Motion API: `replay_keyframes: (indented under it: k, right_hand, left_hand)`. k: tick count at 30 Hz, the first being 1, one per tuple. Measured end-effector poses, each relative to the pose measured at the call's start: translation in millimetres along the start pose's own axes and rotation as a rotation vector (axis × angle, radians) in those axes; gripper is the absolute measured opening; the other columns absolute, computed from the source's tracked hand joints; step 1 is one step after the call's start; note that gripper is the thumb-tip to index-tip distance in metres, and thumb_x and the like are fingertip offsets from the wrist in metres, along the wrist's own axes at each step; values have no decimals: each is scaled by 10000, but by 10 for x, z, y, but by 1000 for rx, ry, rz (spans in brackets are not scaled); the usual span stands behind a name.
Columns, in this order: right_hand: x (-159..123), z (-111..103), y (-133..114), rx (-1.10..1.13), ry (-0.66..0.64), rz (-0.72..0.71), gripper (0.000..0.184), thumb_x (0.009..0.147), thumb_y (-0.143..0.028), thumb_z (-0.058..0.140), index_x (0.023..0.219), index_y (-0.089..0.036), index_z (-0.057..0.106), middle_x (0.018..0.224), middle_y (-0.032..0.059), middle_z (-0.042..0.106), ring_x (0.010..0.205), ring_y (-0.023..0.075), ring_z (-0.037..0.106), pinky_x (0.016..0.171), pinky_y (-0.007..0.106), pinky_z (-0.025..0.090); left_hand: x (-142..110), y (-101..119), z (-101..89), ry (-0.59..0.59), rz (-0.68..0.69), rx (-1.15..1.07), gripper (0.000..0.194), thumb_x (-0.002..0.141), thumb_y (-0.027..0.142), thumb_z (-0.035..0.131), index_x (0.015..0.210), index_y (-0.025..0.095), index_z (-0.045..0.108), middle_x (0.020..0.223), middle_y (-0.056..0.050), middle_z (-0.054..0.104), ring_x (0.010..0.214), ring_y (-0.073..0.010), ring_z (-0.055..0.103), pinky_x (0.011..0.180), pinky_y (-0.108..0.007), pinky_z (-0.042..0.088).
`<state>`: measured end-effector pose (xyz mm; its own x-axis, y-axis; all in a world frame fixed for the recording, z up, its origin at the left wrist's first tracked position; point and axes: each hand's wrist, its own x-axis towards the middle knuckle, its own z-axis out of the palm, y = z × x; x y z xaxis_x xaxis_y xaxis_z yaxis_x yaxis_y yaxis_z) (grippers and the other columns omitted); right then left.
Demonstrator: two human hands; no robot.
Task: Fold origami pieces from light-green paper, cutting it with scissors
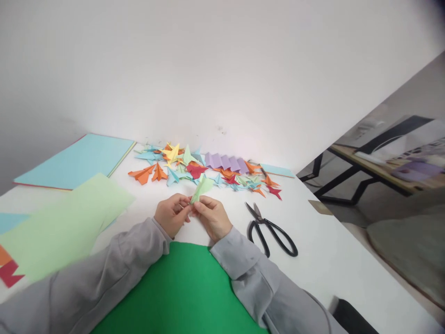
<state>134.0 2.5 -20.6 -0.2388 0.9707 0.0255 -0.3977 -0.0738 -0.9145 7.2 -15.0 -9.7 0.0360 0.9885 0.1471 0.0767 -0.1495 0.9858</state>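
Note:
A small folded piece of light green paper sticks up between my two hands over the white table. My left hand pinches its lower end from the left, fingers closed. My right hand pinches the same end from the right, fingers also closed. Both hands hover just beyond a sheet of dark green paper that lies in front of me. Grey sleeves cover both arms.
A heap of several coloured folded paper shapes with a purple pleated strip lies behind my hands. Black scissors rest to the right. Light green and light blue sheets lie left. Another table stands off right.

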Motion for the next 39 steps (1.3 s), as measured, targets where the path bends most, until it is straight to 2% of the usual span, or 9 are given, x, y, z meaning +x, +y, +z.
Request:
replay_keyframes:
  k: [4,8,12,18,23,28,34,39]
  right_hand:
    - [-14,18,-36,11,136,-118,232,616,-319,710,772,-204,583,573,-47,575,474,89,502,463,220,396]
    - [-52,38,-48,-275,218,-277,120,649,-266,679,687,-187,597,531,-47,548,445,71,469,451,206,373]
    - [-59,35,-32,-364,251,-248,100,662,-278,653,688,-190,615,491,-42,551,419,86,470,436,221,374]
    - [-51,38,-62,-311,207,-206,83,641,-257,645,662,-181,618,507,-30,583,424,86,480,434,216,371]
    - [-25,23,-75,-222,197,-167,68,621,-206,618,583,-184,566,470,-41,575,400,77,469,401,200,342]
    - [19,-5,-74,-152,191,-160,62,550,-131,606,595,-172,621,495,-37,597,448,96,524,444,208,397]
    - [43,-52,-30,34,160,-74,106,493,-103,635,581,-156,662,515,-24,618,488,101,541,531,229,453]
    - [58,-79,-35,20,69,-34,78,495,-93,611,539,-147,646,454,-26,587,444,90,516,464,195,413]
  left_hand:
    - [48,14,-3,49,-125,-109,321,587,288,665,832,123,539,531,27,579,414,-113,563,326,-189,416]
    - [68,7,-14,33,-118,-117,362,579,285,678,866,99,560,516,25,577,430,-118,573,351,-199,444]
    - [71,-4,-25,-1,-106,-120,319,577,297,687,814,113,577,539,13,591,498,-139,609,366,-200,462]
    - [88,-30,-44,-29,-116,-98,288,597,316,682,787,108,626,560,-31,634,598,-179,645,422,-229,514]
    - [77,-67,-53,-27,44,-1,227,635,296,647,795,140,686,924,-85,642,613,-145,643,425,-227,528]
    - [55,-86,-66,-3,185,160,172,679,253,609,787,159,703,1014,-93,619,551,-91,605,497,-241,554]
    - [43,-105,-53,23,264,80,151,671,242,642,792,168,693,951,-96,636,837,-185,620,618,-258,551]
    - [43,-78,-47,-12,336,33,48,649,190,659,670,153,683,810,-92,648,775,-177,623,639,-281,535]
